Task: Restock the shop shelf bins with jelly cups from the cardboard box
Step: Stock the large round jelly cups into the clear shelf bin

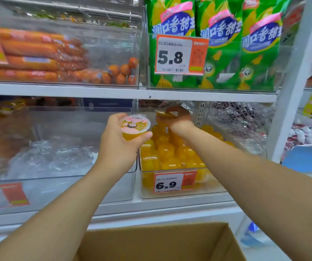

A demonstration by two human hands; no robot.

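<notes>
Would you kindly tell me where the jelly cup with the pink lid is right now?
The jelly cup with the pink lid is mid-frame in the head view, held in the left hand, just left of the clear bin heaped with orange jelly cups.

White shelf (113, 92) above, second shelf (170, 203) below. On the upper shelf: clear bin (102, 51) at left, holding orange sausages (32, 59); just beside it at right, another clear bin (275, 72) packed with upright green snack bags (221, 59), price tag (179, 54) reading 5.8 on its front. On the lower shelf: wide clear bin (76, 189) at left with crumpled clear wrapping (53, 157) inside; narrower clear bin (213, 189) touching its right side, heaped with yellow jelly cups (170, 153), price tag (174, 182) reading 6.9 on the front. Cardboard box (159, 243) open at bottom edge, in front of the lower shelf.
</notes>
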